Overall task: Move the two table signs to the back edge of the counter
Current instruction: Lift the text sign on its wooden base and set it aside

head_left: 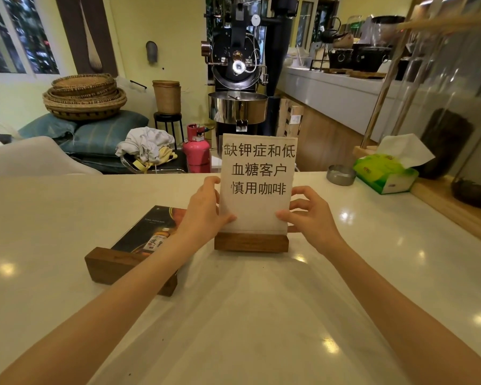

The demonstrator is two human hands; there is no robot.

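A white paper table sign (257, 173) with black Chinese characters stands upright in a brown wooden base (251, 242) in the middle of the pale counter (261, 315). My left hand (206, 211) grips its left edge and my right hand (307, 215) grips its right edge, just above the base. A second sign (147, 232), dark with a whisky bottle picture, lies tilted back to the left, its wooden base (109, 266) partly hidden under my left forearm.
A small metal ashtray (340, 175) and a green tissue box (385, 173) sit at the counter's far right. A wooden ledge with dark jars runs along the right side. Beyond the back edge stand a coffee roaster, a pink gas cylinder and baskets.
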